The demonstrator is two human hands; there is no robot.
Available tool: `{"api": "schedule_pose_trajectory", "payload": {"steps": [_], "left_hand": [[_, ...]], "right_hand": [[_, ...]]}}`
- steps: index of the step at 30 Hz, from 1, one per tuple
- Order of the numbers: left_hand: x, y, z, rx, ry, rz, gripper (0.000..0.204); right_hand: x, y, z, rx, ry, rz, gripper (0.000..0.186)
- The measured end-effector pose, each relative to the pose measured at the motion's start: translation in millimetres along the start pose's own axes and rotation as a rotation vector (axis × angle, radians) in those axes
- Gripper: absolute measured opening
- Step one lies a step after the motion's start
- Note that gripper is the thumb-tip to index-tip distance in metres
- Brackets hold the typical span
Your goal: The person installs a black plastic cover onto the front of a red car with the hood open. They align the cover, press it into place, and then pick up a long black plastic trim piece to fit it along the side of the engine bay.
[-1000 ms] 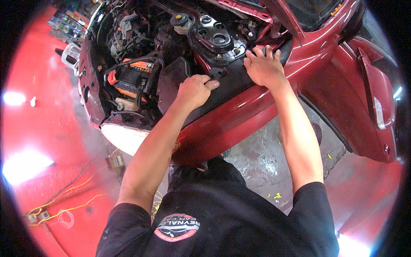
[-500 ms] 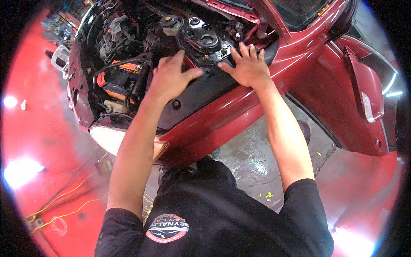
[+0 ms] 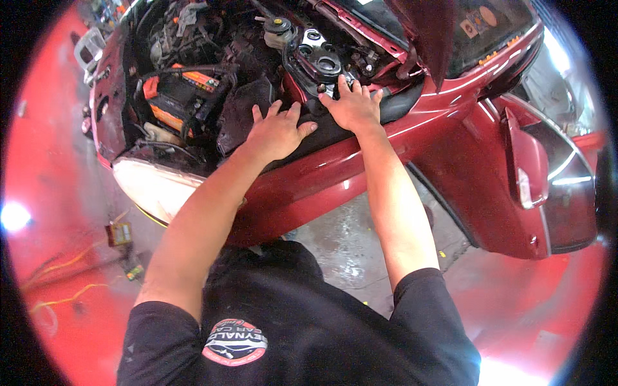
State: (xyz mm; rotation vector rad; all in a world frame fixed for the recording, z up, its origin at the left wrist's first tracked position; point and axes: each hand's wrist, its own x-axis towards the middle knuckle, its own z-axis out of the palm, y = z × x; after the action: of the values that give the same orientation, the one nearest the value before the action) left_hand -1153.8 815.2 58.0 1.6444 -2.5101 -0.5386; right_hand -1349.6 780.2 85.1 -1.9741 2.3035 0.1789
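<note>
My left hand (image 3: 277, 134) lies palm down on the black trim strip (image 3: 398, 105) along the inner edge of the car's red fender (image 3: 309, 183). Its fingers are spread and point into the engine bay. A short way to the right, my right hand (image 3: 353, 109) rests on the same strip with fingers apart, its fingertips at the near edge of the black strut tower (image 3: 324, 63). No object shows in either hand; what lies under the palms is hidden. Left of my left hand is a dark plastic cover (image 3: 248, 106).
A battery with orange labels (image 3: 180, 100) sits at the left of the engine bay, and a capped fluid reservoir (image 3: 278, 38) behind my hands. The pale headlight (image 3: 158, 183) is at the near left corner. At right, the door with its red side mirror (image 3: 531, 164) stands open.
The view has shifted over the car. My left hand has spread its fingers and moved nearer the fender edge. My right hand stays beside the strut tower, its fingers still apart.
</note>
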Motion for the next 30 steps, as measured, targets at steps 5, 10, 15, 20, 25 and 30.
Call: {"api": "schedule_pose_trajectory", "payload": {"steps": [5,10,15,20,25,30], "left_hand": [[-6,-24,6,-0.028,-0.017,0.154,0.068],[-7,-32,1,-0.075,-0.028,0.255,0.066],[-9,-49,-12,-0.167,-0.155,0.292,0.075],[-12,-107,-17,-0.232,-0.129,0.437,0.091],[-12,-125,-25,-0.215,-0.202,0.537,0.093],[-13,-129,-25,-0.239,-0.158,0.596,0.087]], "right_hand": [[1,-1,10,-0.003,0.026,0.031,0.085],[4,-5,21,-0.060,0.086,0.111,0.086],[3,-3,13,0.020,0.032,0.104,0.094],[-23,20,-9,0.129,0.036,0.058,0.104],[-41,27,3,-0.018,-0.008,-0.015,0.110],[-43,20,7,-0.087,0.031,-0.012,0.114]]}}
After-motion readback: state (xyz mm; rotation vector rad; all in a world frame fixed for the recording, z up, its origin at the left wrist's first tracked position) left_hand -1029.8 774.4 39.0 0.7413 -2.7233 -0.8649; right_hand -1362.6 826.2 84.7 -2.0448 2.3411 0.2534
